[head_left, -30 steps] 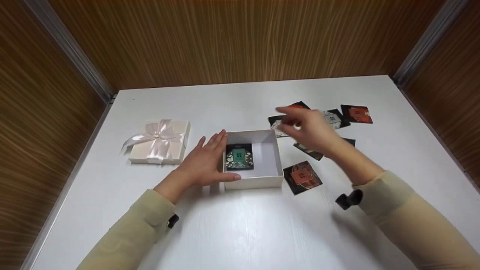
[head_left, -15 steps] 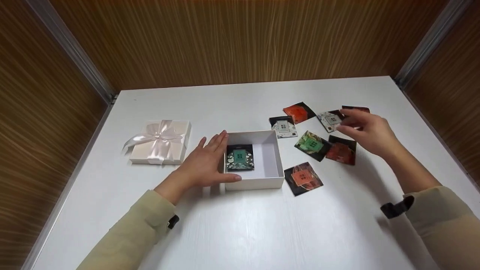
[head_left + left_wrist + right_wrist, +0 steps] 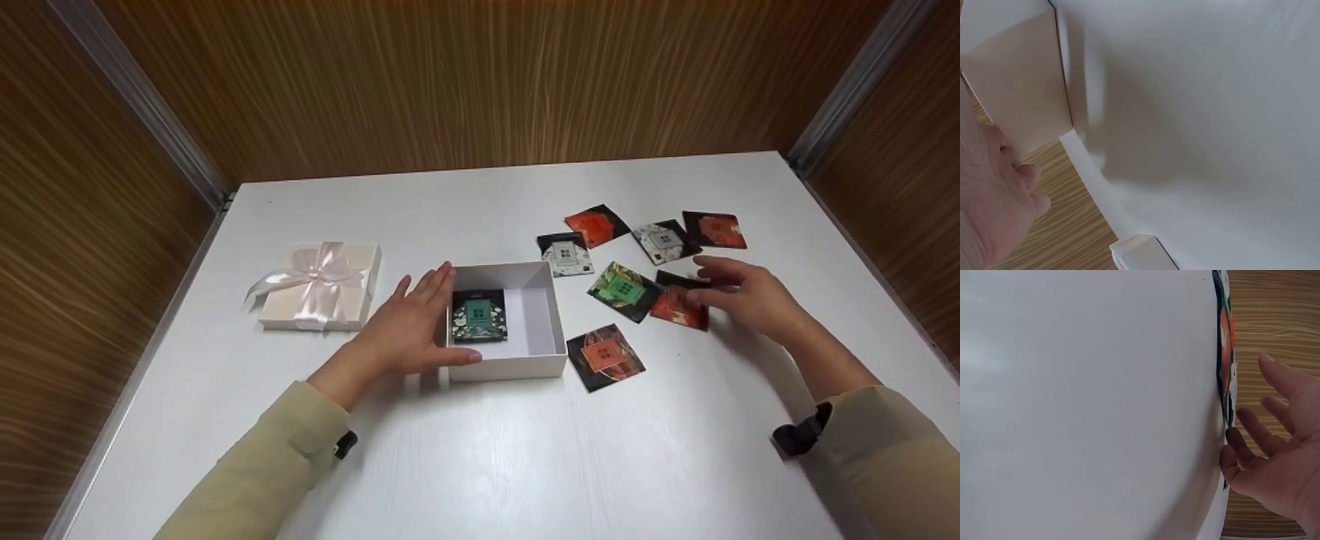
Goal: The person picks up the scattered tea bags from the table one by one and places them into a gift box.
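Observation:
My left hand (image 3: 409, 326) rests along the left side of an open white cardboard box (image 3: 508, 367), its thumb on the front rim and its fingers near the back corner. A flat square sachet with a green label (image 3: 478, 315) lies inside, on the left. My right hand (image 3: 754, 296) hovers at a red-and-black sachet (image 3: 679, 306), thumb and index finger apart over its right edge. In the right wrist view, the fingers (image 3: 1261, 433) are loosely bent with nothing between them. A green-labelled sachet (image 3: 625, 291) lies just left of the red-and-black one.
Behind lie a white-labelled sachet (image 3: 566, 253), an orange one (image 3: 598, 225), another white one (image 3: 666, 241) and a dark red one (image 3: 716, 229). A further orange sachet (image 3: 606, 356) is beside the box. The ribboned lid (image 3: 319, 285) sits at left on the white table (image 3: 480, 465).
My right hand has moved from behind the box's right corner out to the right, then down to the red-and-black sachet. My left hand stays on the box.

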Demonstrator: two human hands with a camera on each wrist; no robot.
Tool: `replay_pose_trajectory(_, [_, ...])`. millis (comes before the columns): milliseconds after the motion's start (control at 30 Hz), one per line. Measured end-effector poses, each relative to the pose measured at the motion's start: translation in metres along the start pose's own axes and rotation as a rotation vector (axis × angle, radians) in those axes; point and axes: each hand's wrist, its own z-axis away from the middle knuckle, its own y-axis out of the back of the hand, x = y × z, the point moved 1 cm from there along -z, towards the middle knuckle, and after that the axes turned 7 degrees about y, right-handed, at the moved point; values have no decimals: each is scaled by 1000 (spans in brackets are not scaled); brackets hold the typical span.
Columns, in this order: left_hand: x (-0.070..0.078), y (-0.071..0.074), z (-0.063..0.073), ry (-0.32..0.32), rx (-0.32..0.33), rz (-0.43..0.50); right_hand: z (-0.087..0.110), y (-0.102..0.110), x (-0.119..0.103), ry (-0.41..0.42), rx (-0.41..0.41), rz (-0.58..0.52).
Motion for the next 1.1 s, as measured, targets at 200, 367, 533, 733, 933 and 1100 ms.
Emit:
replay_pose_trajectory(200, [0,1,0,-8,3,8,1,-2,5,-12,-64,-19])
replay_pose_trajectory(367, [0,1,0,-8,3,4,1,-4,7,-15,-118,-29])
replay_pose_trajectory(533, [0,1,0,0,1,-4,0,-6,10,0,-126,-6])
replay_pose_trajectory(733, [1,1,0,2,-6,-2,0,-8,12,53,-117,29])
replay_pose_trajectory(933, [0,1,0,1,-3,1,-1,-8,11,62,-125,41])
replay_pose_trajectory(1100, [0,0,0,-1,2,17,-1,-8,10,54,-141,52])
